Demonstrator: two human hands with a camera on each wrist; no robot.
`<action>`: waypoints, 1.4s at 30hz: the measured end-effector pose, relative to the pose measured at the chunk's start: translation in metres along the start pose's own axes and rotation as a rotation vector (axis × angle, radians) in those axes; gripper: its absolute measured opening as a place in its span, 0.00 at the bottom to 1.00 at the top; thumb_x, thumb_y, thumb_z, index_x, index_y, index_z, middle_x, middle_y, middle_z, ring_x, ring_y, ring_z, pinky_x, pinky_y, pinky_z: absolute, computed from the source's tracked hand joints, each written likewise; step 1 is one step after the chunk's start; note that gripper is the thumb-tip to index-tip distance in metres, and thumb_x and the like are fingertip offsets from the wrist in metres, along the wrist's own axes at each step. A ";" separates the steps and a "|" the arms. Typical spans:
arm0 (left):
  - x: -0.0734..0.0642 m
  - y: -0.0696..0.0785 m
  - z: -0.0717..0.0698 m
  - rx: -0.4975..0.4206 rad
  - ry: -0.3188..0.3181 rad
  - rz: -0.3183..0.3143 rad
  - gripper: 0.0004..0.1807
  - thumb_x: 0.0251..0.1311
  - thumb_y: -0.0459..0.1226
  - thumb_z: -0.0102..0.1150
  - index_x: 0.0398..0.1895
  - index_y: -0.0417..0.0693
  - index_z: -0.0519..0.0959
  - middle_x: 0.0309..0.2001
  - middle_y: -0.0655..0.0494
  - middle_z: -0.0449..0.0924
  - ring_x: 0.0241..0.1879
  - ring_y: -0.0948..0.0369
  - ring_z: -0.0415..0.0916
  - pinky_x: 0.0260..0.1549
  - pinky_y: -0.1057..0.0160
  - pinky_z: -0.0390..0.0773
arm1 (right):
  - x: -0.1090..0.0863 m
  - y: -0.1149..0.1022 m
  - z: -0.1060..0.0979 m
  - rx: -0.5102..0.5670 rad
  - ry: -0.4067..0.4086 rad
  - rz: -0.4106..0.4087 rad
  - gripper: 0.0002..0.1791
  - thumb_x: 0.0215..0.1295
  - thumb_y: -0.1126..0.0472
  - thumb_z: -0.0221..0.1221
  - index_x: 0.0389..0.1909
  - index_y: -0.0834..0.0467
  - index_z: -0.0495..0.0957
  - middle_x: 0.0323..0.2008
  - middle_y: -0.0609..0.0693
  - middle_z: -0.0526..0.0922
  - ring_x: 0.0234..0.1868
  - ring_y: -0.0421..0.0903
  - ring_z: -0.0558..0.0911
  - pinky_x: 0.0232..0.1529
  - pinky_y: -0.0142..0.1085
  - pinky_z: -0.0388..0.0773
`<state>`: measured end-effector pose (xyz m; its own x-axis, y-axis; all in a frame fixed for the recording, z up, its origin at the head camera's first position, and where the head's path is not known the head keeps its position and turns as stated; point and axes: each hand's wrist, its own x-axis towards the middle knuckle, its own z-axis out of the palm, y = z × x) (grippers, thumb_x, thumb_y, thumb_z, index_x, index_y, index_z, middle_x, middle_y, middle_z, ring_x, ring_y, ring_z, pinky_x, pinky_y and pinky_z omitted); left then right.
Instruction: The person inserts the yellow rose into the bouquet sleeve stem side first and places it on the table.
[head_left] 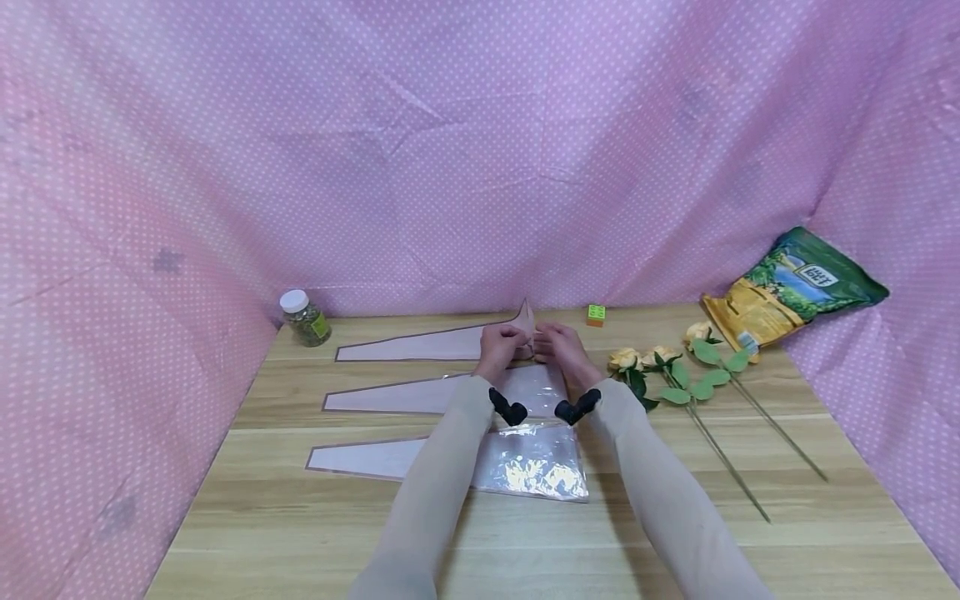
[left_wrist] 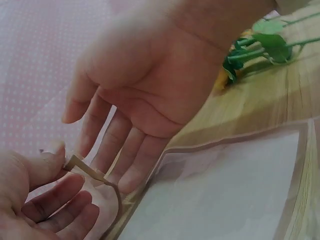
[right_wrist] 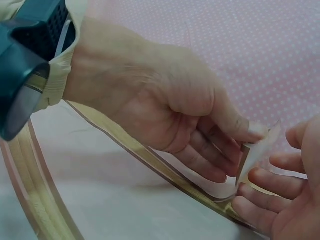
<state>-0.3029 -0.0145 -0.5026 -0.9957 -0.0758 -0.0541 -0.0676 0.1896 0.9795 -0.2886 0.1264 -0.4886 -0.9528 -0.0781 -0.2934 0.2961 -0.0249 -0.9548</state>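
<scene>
Three tapered flower sleeves with brown borders lie in a row, their wide ends to the right. At the far sleeve, the mouth is lifted into a peak between both hands. My left hand pinches its brown-edged rim between thumb and fingers, as the right wrist view shows. Facing it, my right hand has its fingers extended, the fingertips right at the rim. Below the hands is the middle sleeve, partly covered by the left forearm. The near sleeve has a shiny clear wide end.
Right of the sleeves lie three pale yellow roses with green leaves and long stems. A green and yellow bag leans at the back right corner. A small toy block sits at the back edge, a white-lidded jar at the back left.
</scene>
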 end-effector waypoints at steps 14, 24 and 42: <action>0.000 -0.003 0.004 -0.408 0.032 -0.278 0.11 0.54 0.27 0.68 0.18 0.46 0.80 0.18 0.62 0.77 0.21 0.65 0.76 0.30 0.66 0.79 | 0.001 -0.002 0.001 -0.041 0.000 0.043 0.26 0.79 0.53 0.44 0.69 0.65 0.66 0.63 0.68 0.76 0.46 0.46 0.86 0.56 0.42 0.82; -0.001 -0.004 0.003 -0.447 0.002 -0.290 0.14 0.51 0.24 0.65 0.15 0.49 0.81 0.17 0.62 0.79 0.23 0.63 0.77 0.35 0.64 0.80 | 0.002 -0.003 0.001 -0.077 0.020 0.057 0.26 0.80 0.52 0.43 0.69 0.64 0.66 0.63 0.67 0.76 0.41 0.42 0.84 0.52 0.38 0.83; -0.008 0.002 0.007 0.137 -0.041 -0.059 0.11 0.57 0.36 0.64 0.34 0.35 0.88 0.28 0.53 0.85 0.30 0.67 0.71 0.30 0.73 0.67 | 0.003 -0.001 0.002 -0.135 0.073 -0.024 0.20 0.74 0.58 0.52 0.57 0.69 0.73 0.31 0.45 0.78 0.29 0.37 0.80 0.34 0.28 0.81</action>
<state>-0.2959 -0.0067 -0.5014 -0.9912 -0.0517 -0.1217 -0.1319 0.3182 0.9388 -0.2914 0.1241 -0.4880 -0.9632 -0.0063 -0.2688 0.2666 0.1086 -0.9577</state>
